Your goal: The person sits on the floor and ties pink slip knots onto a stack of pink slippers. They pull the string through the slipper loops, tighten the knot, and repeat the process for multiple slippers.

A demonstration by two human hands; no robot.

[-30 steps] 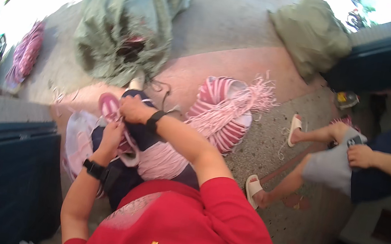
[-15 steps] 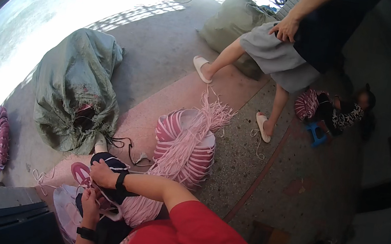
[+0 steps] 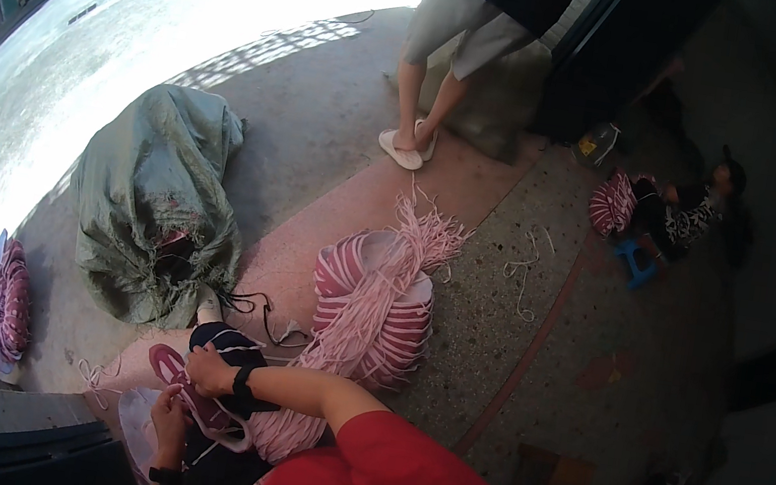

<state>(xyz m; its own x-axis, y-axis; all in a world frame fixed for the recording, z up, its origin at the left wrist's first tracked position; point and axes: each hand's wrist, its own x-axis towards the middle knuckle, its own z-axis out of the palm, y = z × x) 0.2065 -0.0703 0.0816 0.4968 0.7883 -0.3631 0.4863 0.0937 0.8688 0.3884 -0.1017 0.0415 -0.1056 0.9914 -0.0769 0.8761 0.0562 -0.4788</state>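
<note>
A dark pink shoe upper (image 3: 166,363) with white trim lies across my lap, over dark trousers (image 3: 237,345). My left hand (image 3: 172,414) pinches its near edge, the thumb and fingertips drawn together. Just above and to the right, my right hand (image 3: 210,372) is closed at the lacing area, with a thin pale lace between the two hands; the fingertips are partly hidden. A pale lace loop (image 3: 233,441) hangs below the hands. Close by on the right, a large bundle of pink striped shoe uppers (image 3: 394,339) lies under a mass of long pale pink laces (image 3: 349,312).
A grey-green woven sack (image 3: 154,198) slumps ahead on the left. Another pink bundle (image 3: 9,306) lies at far left. A person in grey shorts (image 3: 451,21) stands beyond; another person (image 3: 698,214) sits near a blue stool (image 3: 635,265). Loose string (image 3: 527,268) lies on the floor.
The standing person has moved left, bringing both feet together with their back turned. My hands stay at the shoe upper, the right slightly lower. The view has shifted a little.
</note>
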